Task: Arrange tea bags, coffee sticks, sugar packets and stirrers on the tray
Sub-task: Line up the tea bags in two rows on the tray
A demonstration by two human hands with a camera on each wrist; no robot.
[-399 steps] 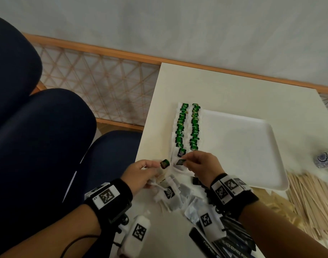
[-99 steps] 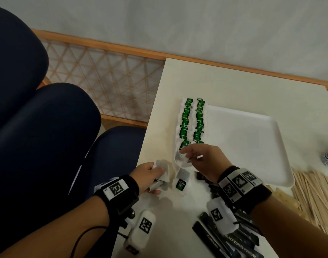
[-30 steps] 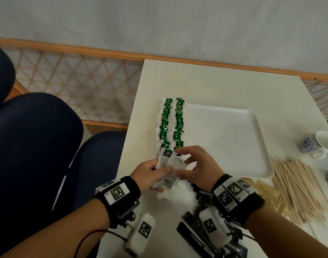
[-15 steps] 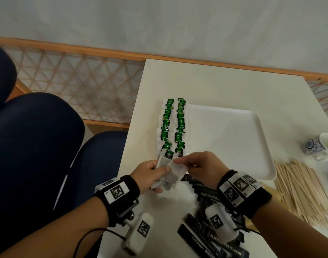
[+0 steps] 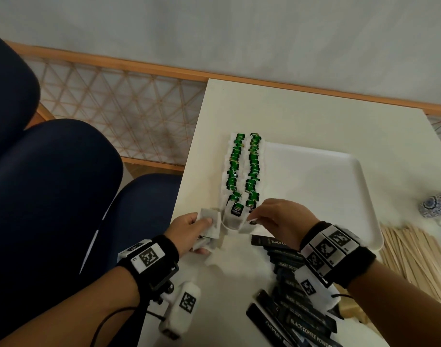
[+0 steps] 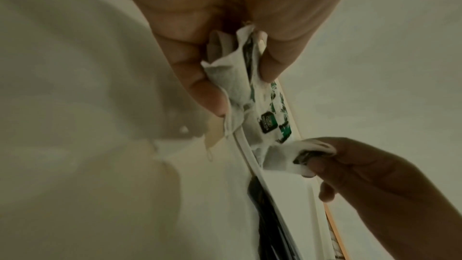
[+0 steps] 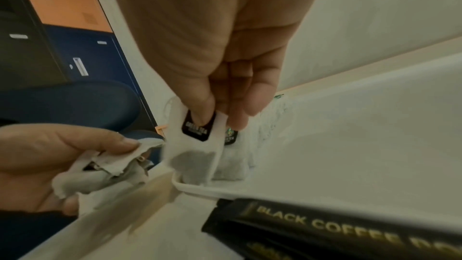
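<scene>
A white tray (image 5: pixel 314 186) lies on the table, with two rows of green-tagged tea bags (image 5: pixel 243 169) along its left side. My left hand (image 5: pixel 204 227) grips a small bunch of tea bags (image 5: pixel 212 221) just left of the tray's near corner; the left wrist view shows the fingers curled round the bunch (image 6: pixel 235 74). My right hand (image 5: pixel 252 219) pinches a single tea bag (image 7: pixel 192 157) by its black tag (image 7: pixel 198 128) over the tray's near left corner, at the end of the right row.
Black coffee sticks (image 5: pixel 292 304) are piled on the table under my right wrist. Wooden stirrers (image 5: pixel 414 256) lie to the right of the tray, and a patterned cup (image 5: pixel 434 209) stands beyond them. Dark blue chairs (image 5: pixel 52 196) stand to the left of the table edge.
My hands have drawn apart. The right hand has pulled one tea bag away from the left hand's bunch toward the tray corner, and the left hand has shifted a little left.
</scene>
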